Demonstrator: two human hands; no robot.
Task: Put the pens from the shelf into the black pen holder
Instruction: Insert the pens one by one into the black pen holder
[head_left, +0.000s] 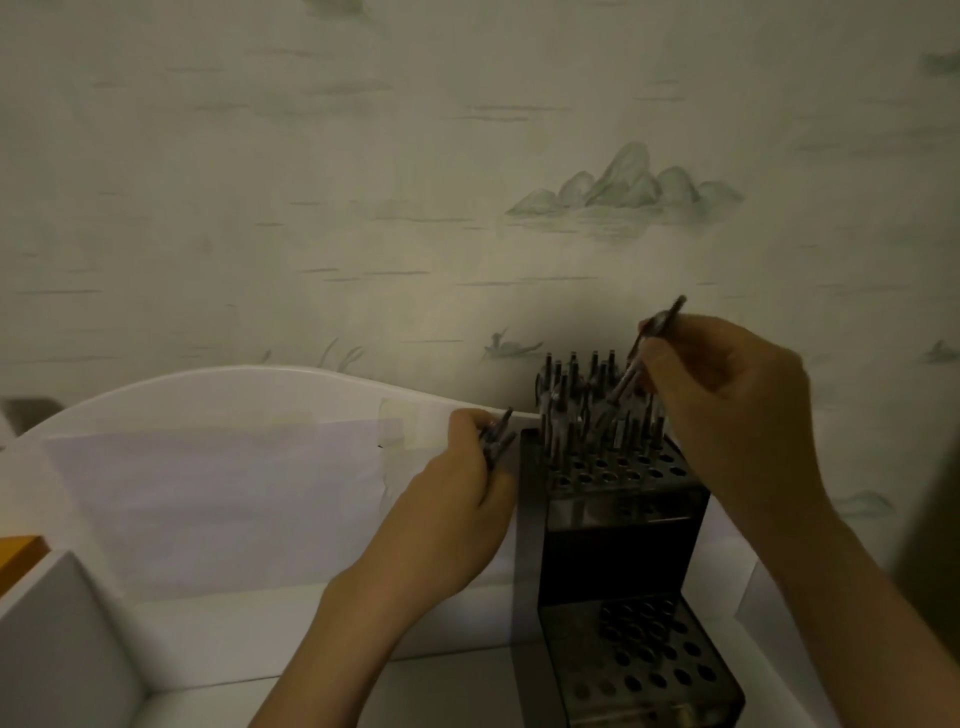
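Observation:
A black pen holder (613, 540) with two perforated tiers stands on the white shelf, right of centre. Several dark pens (576, 395) stand upright in the holes at the back of its upper tier. My right hand (727, 405) pinches one pen (649, 348), held slanted with its lower tip just above the upper tier. My left hand (457, 499) rests against the holder's left side and grips a small bunch of pens (496, 434), whose tips stick out above its fingers. The lower tier (654, 660) shows only bare holes.
A white curved shelf back (234, 395) with a taped paper sheet (208, 499) runs behind my left hand. A white divider (57, 639) stands at the left, with an orange edge (18, 551) beyond it. Patterned wallpaper (467, 182) fills the background.

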